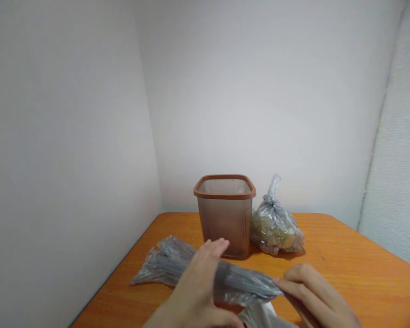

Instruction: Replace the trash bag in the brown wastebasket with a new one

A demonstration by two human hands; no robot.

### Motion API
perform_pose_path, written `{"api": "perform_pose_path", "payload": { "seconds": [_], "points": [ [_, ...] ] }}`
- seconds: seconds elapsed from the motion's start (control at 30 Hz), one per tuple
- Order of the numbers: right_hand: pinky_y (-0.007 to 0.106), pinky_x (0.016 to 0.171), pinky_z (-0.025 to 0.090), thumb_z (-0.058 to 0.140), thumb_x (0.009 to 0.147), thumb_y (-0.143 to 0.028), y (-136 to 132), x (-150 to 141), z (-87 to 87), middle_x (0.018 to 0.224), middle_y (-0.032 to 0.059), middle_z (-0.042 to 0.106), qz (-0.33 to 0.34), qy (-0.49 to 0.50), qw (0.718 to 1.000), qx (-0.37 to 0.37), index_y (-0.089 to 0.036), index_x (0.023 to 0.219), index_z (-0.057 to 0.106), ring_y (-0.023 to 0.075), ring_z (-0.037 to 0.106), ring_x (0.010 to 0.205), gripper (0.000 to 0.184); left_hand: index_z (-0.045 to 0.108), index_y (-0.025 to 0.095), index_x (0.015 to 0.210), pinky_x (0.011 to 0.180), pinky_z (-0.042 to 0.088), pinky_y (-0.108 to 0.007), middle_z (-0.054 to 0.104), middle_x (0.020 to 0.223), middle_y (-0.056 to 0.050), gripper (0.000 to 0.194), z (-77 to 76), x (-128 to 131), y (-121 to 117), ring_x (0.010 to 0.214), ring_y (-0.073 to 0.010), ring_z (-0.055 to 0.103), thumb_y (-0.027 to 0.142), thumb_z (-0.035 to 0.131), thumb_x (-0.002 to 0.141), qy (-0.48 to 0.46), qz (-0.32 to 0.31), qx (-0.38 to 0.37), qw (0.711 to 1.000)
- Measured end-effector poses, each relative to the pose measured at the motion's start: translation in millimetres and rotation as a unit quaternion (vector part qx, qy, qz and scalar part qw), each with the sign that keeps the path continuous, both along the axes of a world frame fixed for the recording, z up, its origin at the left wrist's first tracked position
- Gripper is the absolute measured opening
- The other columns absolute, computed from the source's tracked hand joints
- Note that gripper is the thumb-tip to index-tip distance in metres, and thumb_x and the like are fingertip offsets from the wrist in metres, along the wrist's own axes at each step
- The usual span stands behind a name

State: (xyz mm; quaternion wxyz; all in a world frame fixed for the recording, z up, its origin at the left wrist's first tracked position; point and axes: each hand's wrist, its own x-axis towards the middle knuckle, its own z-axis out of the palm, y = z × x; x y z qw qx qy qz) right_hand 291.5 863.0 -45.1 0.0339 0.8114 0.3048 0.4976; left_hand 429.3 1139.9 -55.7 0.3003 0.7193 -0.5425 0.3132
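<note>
A stack of flat grey plastic bags (172,266) lies across the near part of the wooden table (355,269). My left hand (200,284) rests on the stack with its fingers stretched out flat. My right hand (316,294) pinches the right end of the bags, fingers curled and pressed together. Behind the bags stands an open translucent container with a brown rim (224,214). To its right sits a tied clear bag (275,225) filled with brownish pieces.
The table stands in a corner, with white walls (71,150) close on the left and behind. A textured white surface (396,182) rises at the right. A white sheet (259,314) lies near the bottom edge under my hands.
</note>
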Motion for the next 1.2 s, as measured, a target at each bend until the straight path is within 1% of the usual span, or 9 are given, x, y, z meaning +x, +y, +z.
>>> {"api": "perform_pose_path", "payload": {
  "seconds": [0.1, 0.23, 0.43, 0.57, 0.7, 0.83, 0.93, 1.07, 1.2],
  "points": [
    [0.028, 0.079, 0.055, 0.055, 0.095, -0.018, 27, 6, 9.8, 0.095, 0.0077, 0.067, -0.003, -0.041, 0.999, -0.033, -0.018, 0.125, 0.062, 0.0173, 0.064, 0.085, 0.03, 0.051, 0.022, 0.134, 0.104, 0.045, -0.04, 0.067, 0.125, -0.007, 0.064, -8.2, -10, -43, 0.114, -0.0259, 0.062, 0.041, 0.075, 0.078, 0.015, -0.068, 0.069, 0.995],
    [0.048, 0.093, 0.052, 0.052, 0.096, -0.025, 33, 20, 10.7, 0.098, 0.0112, 0.067, -0.072, 0.005, 0.995, 0.068, -0.018, 0.088, 0.068, 0.0255, 0.062, 0.097, 0.018, 0.063, 0.02, 0.088, 0.071, 0.046, -0.027, 0.071, 0.092, -0.002, 0.008, -18.6, 9, -58, 0.083, -0.0194, 0.065, 0.017, 0.063, 0.081, 0.057, 0.034, 0.073, 0.995],
    [0.05, 0.102, 0.047, 0.037, 0.102, -0.046, 37, 38, 14.5, 0.115, 0.0114, 0.067, 0.184, 0.335, 0.889, 0.252, -0.02, 0.086, 0.072, 0.0273, 0.059, 0.117, 0.046, 0.065, 0.021, 0.095, 0.072, 0.045, -0.025, 0.073, 0.093, -0.003, 0.018, -27.5, 25, -57, 0.083, -0.0196, 0.066, 0.015, 0.062, 0.078, 0.083, 0.016, 0.064, 0.994],
    [0.052, 0.104, 0.043, 0.059, 0.091, -0.028, 34, 55, 15.3, 0.123, 0.0113, 0.061, 0.029, 0.235, 0.962, 0.133, -0.026, 0.131, 0.061, 0.0273, 0.053, 0.118, 0.04, 0.065, 0.021, 0.095, 0.077, 0.045, -0.027, 0.074, 0.096, -0.003, 0.022, -33.1, 32, -59, 0.088, -0.0214, 0.066, 0.011, 0.06, 0.075, 0.091, 0.05, 0.054, 0.993],
    [0.054, 0.098, 0.044, 0.059, 0.088, -0.023, 37, 68, 10.1, 0.109, 0.0093, 0.064, -0.089, 0.203, 0.973, 0.06, -0.021, 0.089, 0.07, 0.0274, 0.053, 0.108, 0.011, 0.063, 0.019, 0.092, 0.084, 0.045, -0.033, 0.071, 0.101, -0.007, 0.021, -37.7, 47, -58, 0.095, -0.0249, 0.063, 0.009, 0.057, 0.075, 0.081, 0.138, 0.052, 0.986],
    [0.056, 0.102, 0.044, 0.047, 0.094, -0.06, 38, 75, 2.1, 0.123, 0.0103, 0.064, 0.111, 0.307, 0.93, 0.171, -0.02, 0.068, 0.069, 0.0315, 0.054, 0.122, 0.052, 0.065, 0.018, 0.094, 0.082, 0.046, -0.033, 0.071, 0.099, -0.009, 0.024, -45.6, 66, -61, 0.093, -0.0258, 0.064, 0.011, 0.063, 0.071, 0.083, 0.154, 0.079, 0.981],
    [0.052, 0.102, 0.046, 0.04, 0.095, -0.064, 29, 80, -3.8, 0.127, 0.0112, 0.065, 0.209, 0.307, 0.912, 0.172, -0.026, 0.101, 0.075, 0.0315, 0.057, 0.124, 0.052, 0.066, 0.019, 0.099, 0.078, 0.048, -0.032, 0.073, 0.096, -0.009, 0.029, -52.7, 76, -66, 0.09, -0.0265, 0.066, 0.017, 0.069, 0.07, 0.081, 0.146, 0.105, 0.98],
    [0.05, 0.092, 0.053, 0.064, 0.086, -0.033, 20, 84, -9.1, 0.123, 0.0135, 0.067, -0.014, 0.147, 0.988, 0.051, -0.028, 0.137, 0.058, 0.0315, 0.063, 0.11, 0.051, 0.066, 0.019, 0.098, 0.078, 0.048, -0.031, 0.074, 0.094, -0.009, 0.027, -58.6, 73, -68, 0.089, -0.0267, 0.068, 0.017, 0.067, 0.071, 0.059, 0.152, 0.118, 0.98],
    [0.054, 0.085, 0.054, 0.068, 0.082, -0.026, 24, 80, -10.2, 0.106, 0.0111, 0.071, -0.147, 0.12, 0.982, -0.004, -0.026, 0.093, 0.074, 0.0314, 0.063, 0.099, 0.012, 0.066, 0.019, 0.093, 0.081, 0.048, -0.034, 0.073, 0.097, -0.008, 0.019, -55.2, 60, -64, 0.092, -0.0271, 0.067, 0.016, 0.065, 0.075, 0.049, 0.144, 0.1, 0.983]
  ]
}}
